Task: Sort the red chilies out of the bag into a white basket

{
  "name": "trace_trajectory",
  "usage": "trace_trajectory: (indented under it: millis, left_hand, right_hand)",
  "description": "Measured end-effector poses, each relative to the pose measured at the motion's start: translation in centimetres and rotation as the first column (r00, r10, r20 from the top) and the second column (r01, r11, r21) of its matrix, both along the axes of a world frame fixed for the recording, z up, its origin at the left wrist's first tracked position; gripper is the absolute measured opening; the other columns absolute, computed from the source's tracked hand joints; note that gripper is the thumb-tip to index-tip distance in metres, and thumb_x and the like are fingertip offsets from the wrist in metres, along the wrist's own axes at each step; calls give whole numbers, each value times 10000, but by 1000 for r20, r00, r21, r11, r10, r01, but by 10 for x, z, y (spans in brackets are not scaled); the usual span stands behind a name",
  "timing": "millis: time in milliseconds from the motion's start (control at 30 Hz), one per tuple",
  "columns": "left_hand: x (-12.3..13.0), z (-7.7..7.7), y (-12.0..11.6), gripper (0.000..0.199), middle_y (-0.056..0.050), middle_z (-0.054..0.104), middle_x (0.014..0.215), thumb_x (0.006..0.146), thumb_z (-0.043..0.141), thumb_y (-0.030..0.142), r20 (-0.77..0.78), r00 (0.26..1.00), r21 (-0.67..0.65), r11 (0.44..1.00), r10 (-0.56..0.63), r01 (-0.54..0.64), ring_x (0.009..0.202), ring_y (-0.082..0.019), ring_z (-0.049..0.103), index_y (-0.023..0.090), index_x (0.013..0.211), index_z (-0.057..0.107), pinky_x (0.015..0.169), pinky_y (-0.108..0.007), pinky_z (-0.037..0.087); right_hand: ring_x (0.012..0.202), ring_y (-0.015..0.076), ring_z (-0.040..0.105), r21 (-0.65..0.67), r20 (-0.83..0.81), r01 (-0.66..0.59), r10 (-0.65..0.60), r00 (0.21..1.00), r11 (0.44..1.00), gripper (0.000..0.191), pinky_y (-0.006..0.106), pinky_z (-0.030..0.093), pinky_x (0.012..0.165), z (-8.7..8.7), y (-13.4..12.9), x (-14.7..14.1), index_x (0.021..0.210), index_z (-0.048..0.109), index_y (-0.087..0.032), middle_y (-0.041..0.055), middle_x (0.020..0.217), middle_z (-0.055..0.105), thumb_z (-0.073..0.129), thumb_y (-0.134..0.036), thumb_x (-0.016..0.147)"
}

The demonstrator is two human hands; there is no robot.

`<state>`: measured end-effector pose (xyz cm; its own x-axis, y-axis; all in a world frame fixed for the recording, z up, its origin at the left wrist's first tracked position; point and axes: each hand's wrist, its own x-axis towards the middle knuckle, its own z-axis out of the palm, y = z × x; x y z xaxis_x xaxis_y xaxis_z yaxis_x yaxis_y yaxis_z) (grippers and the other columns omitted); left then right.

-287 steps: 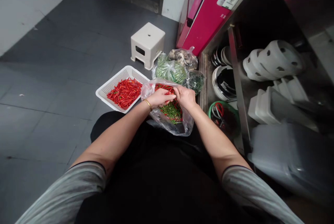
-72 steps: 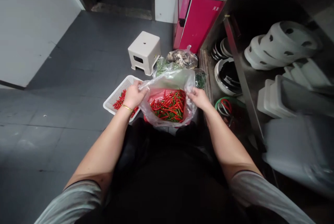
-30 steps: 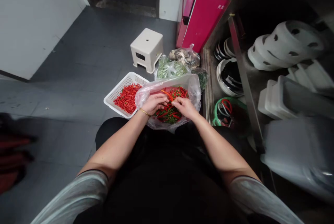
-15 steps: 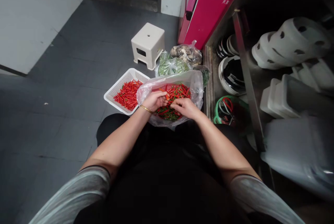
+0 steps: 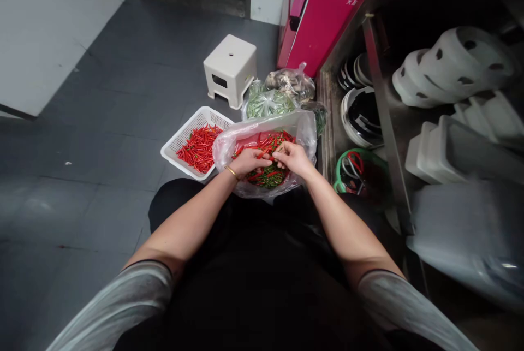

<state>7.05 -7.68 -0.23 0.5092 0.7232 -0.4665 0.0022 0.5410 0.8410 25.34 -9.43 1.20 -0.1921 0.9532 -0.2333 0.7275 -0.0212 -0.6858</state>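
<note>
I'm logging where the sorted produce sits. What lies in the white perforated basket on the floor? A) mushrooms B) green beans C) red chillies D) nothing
C: the white basket holds a heap of red chillies, beside the clear bag where both hands work.

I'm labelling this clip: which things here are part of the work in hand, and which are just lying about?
In use:
left hand and right hand, together pinching a red chili
clear bag of chilies
white basket of red chilies

Lying about:
stool
bags of greens
stacked bowls
</note>
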Motion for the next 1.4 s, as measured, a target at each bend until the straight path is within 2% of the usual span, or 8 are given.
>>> trace_trajectory:
  millis: [167, 433, 667, 867, 1000, 1100, 1200, 1400]
  left_hand:
    - [9, 4, -5, 247, 63, 410, 370, 608, 800, 282, 25, 1000, -125, 992, -8, 11, 334, -45, 347, 115, 646, 623, 366, -188, 225]
    - [-11, 6, 12, 189, 27, 569, 557, 598, 695, 194, 76, 947, -169, 940, 312, -296, 454, -69, 521, 151, 662, 522, 405, -172, 370]
    - [-1, -6, -1, 502, 106, 338, 407, 584, 841, 372, -9, 970, -255, 938, 243, -237, 322, -10, 267, 191, 607, 372, 339, -158, 175]
    - [-3, 2, 6, 418, 79, 308, 355, 642, 759, 351, 32, 996, -211, 975, 81, -73, 305, -25, 244, 178, 505, 403, 347, -192, 148]
    - [-13, 1, 14, 159, 6, 499, 437, 623, 637, 265, -36, 968, -61, 966, 248, -250, 361, -72, 410, 141, 557, 562, 348, -204, 224]
    - [-19, 1, 15, 127, -23, 594, 555, 565, 603, 221, 124, 964, -58, 971, 236, -230, 422, -87, 484, 128, 652, 601, 345, -193, 237]
    - [-20, 4, 13, 179, -1, 592, 571, 541, 628, 175, 189, 962, -20, 981, 195, -194, 421, -71, 471, 139, 713, 591, 355, -179, 240]
    - [-9, 4, 7, 294, 54, 538, 557, 554, 786, 230, 26, 991, 84, 988, 129, -131, 417, -29, 376, 138, 788, 634, 413, -179, 266]
  right_hand:
    - [867, 218, 619, 344, 266, -31, -66, 962, 938, 146, 309, 468, 764, 3, -6, -11, 868, 546, -177, 94, 886, 638, 438, -256, 929]
    - [912, 248, 651, -136, 670, -197, 237, 704, 971, 340, 323, 493, 730, -19, -4, -35, 1114, 635, -176, 141, 1136, 595, 462, -421, 955]
    - [928, 209, 613, 25, 494, -285, 236, 837, 958, 252, 286, 453, 809, 2, 1, -25, 976, 675, -163, 104, 1009, 639, 460, -294, 965]
    - [939, 171, 595, 40, 248, -595, 569, 784, 803, 185, 251, 435, 839, 15, -7, -17, 971, 681, -184, 61, 1008, 638, 506, -236, 942]
    - [859, 196, 631, -115, 547, -451, 435, 715, 885, 337, 280, 453, 737, 1, -6, -12, 1237, 621, -275, 95, 1120, 595, 483, -226, 933]
    - [868, 205, 640, -147, 610, -479, 461, 645, 865, 375, 283, 456, 714, -11, -4, -16, 1276, 596, -317, 106, 1186, 564, 415, -234, 958]
    - [910, 220, 636, -98, 584, -444, 413, 699, 891, 323, 287, 465, 733, -11, 0, -18, 1182, 655, -239, 122, 1166, 588, 416, -275, 967]
    - [864, 182, 650, 181, -75, -47, 62, 995, 982, 186, 296, 502, 792, 6, 10, -7, 965, 691, -188, 51, 905, 695, 559, -295, 889]
